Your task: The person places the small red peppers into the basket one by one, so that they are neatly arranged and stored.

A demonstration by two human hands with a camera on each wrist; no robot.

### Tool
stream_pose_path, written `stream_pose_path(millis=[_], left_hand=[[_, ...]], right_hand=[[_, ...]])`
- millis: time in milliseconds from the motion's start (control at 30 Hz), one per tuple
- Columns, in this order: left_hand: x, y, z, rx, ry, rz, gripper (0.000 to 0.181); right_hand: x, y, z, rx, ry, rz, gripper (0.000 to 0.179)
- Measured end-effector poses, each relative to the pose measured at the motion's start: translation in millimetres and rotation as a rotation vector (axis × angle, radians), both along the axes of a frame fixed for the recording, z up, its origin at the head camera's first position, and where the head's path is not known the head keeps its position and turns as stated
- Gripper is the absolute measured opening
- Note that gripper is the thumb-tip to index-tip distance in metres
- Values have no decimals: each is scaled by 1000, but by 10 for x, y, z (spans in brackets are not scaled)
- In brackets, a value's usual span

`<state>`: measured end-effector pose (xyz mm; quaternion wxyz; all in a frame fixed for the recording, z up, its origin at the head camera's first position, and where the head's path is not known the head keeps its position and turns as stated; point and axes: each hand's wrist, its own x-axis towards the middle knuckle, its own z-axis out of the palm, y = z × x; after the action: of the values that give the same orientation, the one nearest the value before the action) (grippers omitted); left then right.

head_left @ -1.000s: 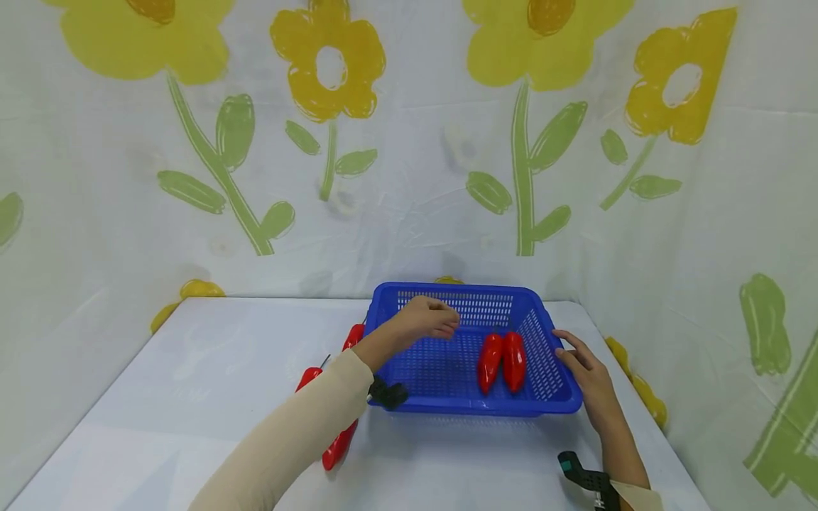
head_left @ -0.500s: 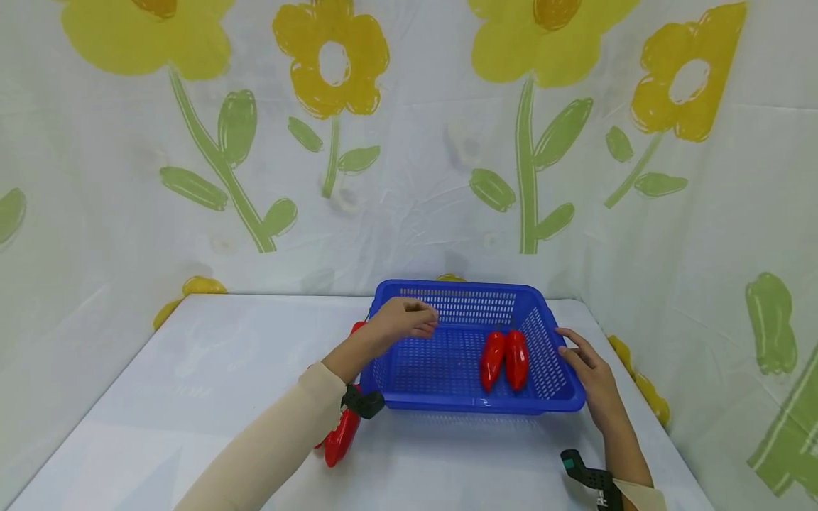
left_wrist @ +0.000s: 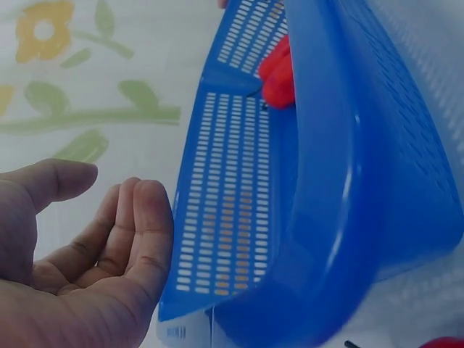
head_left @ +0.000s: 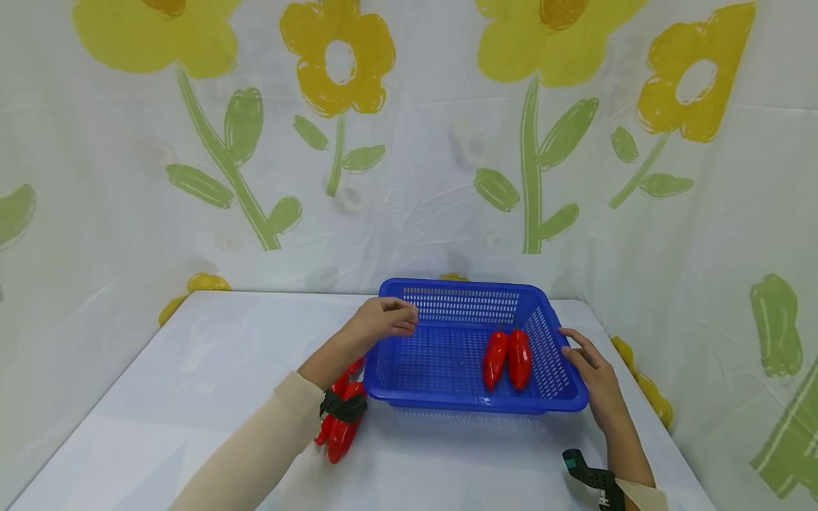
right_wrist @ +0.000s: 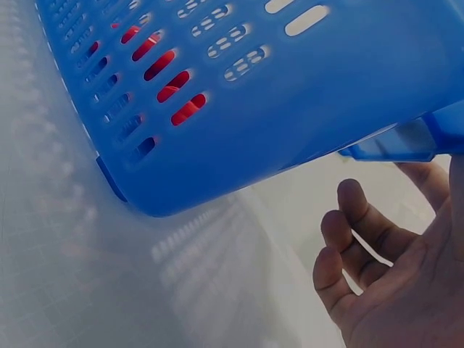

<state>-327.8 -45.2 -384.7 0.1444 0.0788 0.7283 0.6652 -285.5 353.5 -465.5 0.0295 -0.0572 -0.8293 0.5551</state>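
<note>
A blue plastic basket (head_left: 476, 406) stands on the table with two red peppers (head_left: 520, 360) lying side by side in its right half. My left hand (head_left: 383, 319) hovers over the basket's left rim, holding nothing; its thumb and fingers are apart and loosely bent (left_wrist: 94, 246). At the right rim, my right hand (head_left: 594, 376) holds the basket's edge with thumb and index finger, while its other fingers (right_wrist: 353, 199) hang loosely below. More red peppers (head_left: 345, 433) lie left of the basket, partly hidden by my left forearm and its wrist strap.
The white table (head_left: 211, 383) runs out to the left and front of the basket. A white cloth (head_left: 409, 213) printed with yellow flowers hangs behind and on both sides. Dark camera straps (head_left: 594, 479) sit on both wrists.
My left hand has drawn back left, from above the basket's middle to its left rim. The right hand stays at the right rim. The two peppers in the basket lie as before.
</note>
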Motion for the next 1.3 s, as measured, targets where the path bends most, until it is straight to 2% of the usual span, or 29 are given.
stream_pose_path(millis=[200,433,867,1067,1200,1300], left_hand=[[77,-192,-11,43,6,22,27],[169,-514,-66,47,21,91,33],[343,-1033,-366,-86,-11,250,41],[413,-1190,-482,-85,-43,283,44],[470,-1273,-553,-117,-66,312,43],[520,-1330,-605,-144,-58,313,43]], right_hand=[[19,-21,3,10,4,1,57],[36,13,41,28,-2,-8,57],[32,-27,44,26,-20,-8,58],[39,-28,43,32,-24,-13,59],[43,-34,49,19,-16,-12,59],[47,-42,54,8,-11,-12,58]])
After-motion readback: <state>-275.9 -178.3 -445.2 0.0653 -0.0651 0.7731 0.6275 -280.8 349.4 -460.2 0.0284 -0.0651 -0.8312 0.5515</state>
